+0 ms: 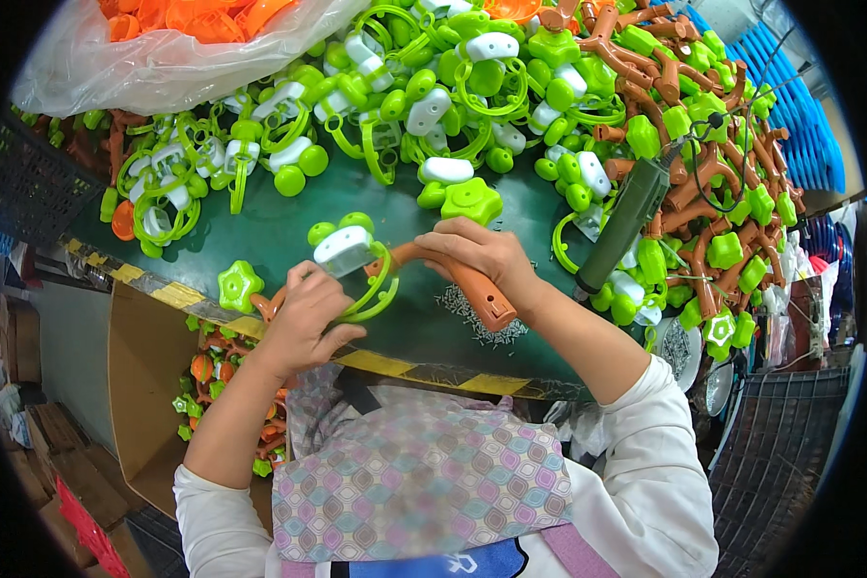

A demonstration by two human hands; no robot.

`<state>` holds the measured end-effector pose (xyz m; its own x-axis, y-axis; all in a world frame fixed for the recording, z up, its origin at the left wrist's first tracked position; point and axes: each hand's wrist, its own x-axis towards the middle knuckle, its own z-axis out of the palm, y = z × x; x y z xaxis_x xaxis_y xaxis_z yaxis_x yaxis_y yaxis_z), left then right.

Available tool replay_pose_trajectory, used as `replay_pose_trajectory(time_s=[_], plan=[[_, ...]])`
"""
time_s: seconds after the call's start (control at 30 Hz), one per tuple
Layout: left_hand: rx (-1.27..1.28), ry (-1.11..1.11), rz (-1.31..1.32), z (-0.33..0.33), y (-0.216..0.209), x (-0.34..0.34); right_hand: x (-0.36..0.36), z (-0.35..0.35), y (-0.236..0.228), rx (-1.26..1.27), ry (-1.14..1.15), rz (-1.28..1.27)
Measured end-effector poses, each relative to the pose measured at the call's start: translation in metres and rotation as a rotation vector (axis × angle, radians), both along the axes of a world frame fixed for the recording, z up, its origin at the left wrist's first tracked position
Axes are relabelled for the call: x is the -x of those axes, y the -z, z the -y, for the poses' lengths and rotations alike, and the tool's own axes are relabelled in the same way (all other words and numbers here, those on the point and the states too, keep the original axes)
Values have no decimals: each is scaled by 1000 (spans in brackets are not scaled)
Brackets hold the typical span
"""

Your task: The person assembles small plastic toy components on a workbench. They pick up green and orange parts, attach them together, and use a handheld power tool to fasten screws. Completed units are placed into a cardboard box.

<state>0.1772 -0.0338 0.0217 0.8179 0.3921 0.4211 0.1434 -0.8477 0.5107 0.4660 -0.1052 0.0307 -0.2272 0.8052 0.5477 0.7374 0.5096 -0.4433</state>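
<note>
Right fingers (441,243) over brown branch (484,301)

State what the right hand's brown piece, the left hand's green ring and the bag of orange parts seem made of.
Brown piece: probably moulded plastic, satin, given its even colour and smooth surface.
Green ring: likely plastic, somewhat glossy, by its highlights.
Bag: seemingly thin, milky plastic film, judging by its creases and sheen.
</note>
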Motion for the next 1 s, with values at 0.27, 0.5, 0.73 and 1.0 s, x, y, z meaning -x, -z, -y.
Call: replay_pose_trajectory(time_s=[0.27,0.5,0.73,1.0], plan=[[-7,165,42,-9,-2,-8,-6,8,15,-57,-25,183],[-230,41,-176,-10,3,-9,-28,0,-2,136,-187,293],[-252,-27,-256,-4,5,-7,-31,-47,-47,20,16,129],[-241,0,-317,-4,-4,-4,-44,-267,-147,-628,349,227]])
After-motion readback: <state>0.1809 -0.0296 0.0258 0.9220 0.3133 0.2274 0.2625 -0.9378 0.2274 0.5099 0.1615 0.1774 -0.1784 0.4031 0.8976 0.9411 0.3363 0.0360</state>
